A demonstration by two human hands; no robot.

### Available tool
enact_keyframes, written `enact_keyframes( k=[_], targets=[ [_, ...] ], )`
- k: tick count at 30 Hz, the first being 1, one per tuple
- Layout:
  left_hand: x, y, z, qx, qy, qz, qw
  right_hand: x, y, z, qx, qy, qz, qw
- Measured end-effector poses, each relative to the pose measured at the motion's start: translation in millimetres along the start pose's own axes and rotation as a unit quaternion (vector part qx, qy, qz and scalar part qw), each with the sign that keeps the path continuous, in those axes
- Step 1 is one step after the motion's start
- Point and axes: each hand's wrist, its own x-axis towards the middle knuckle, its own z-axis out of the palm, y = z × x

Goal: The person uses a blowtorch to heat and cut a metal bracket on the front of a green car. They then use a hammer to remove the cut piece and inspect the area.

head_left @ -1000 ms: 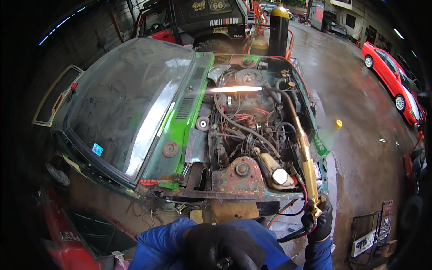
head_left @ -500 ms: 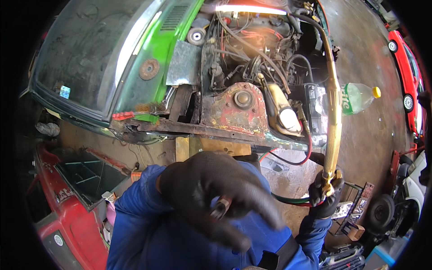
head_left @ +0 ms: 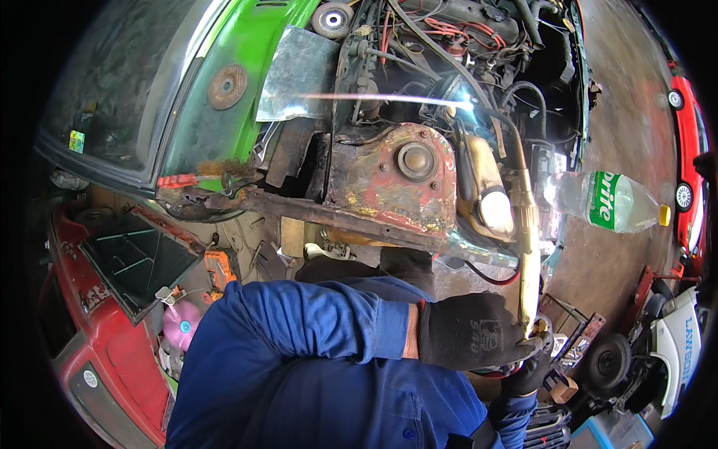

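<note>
The brass gas torch (head_left: 528,239) points forward from the right hand (head_left: 527,373), curled around its base, its long axis reaching toward the engine (head_left: 479,15) and bending leftward into flame (head_left: 419,99), while the crossing left hand (head_left: 473,333) touches that base, its pinch unclear.

"From the right hand in its black glove (head_left: 532,368), what's blocked?"

"Twelve o'clock, by the long brass-coloured torch (head_left: 529,247); ten, by the left hand in its black glove (head_left: 475,333)."

"Eleven?"

"A thin whitish-violet flame (head_left: 389,98) bars it, crossing just beyond the rusty, red-flaked steel mount (head_left: 396,183)."

"And one?"

"A clear plastic bottle with green label and yellow cap (head_left: 612,202) juts across; brown concrete floor (head_left: 624,105) lies open on its near and far sides."
</note>
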Motion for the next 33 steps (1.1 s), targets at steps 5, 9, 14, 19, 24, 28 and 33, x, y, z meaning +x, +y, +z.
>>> enact_keyframes(
  k=[5, 9, 14, 19, 24, 28, 33],
  targets=[
    [15, -7, 6, -0.042, 0.02, -0.034, 0.998, 9, -7, -5, -0.014, -0.024, 0.012, 1.0],
    [23, -11, 8, -0.049, 0.019, -0.022, 0.998, 15, -14, -7, -0.064, -0.051, -0.026, 0.996],
    [24, -13, 13, -0.05, 0.023, -0.018, 0.998, 18, -16, -6, 0.002, -0.038, 0.024, 0.999],
    [28, -14, 17, -0.064, 0.02, -0.024, 0.997, 20, -22, -9, -0.072, -0.047, 0.0, 0.996],
    [22, -30, 9, -0.118, 0.013, -0.013, 0.993, 23, -24, -7, -0.05, -0.029, 0.026, 0.998],
    [-24, -64, -13, -0.182, 0.095, -0.069, 0.976, 37, -32, -10, 0.119, -0.097, 0.161, 0.975],
    [-94, -99, -33, -0.041, 0.097, -0.256, 0.961, 65, -38, 10, -0.029, -0.124, 0.135, 0.983]
  ],
)
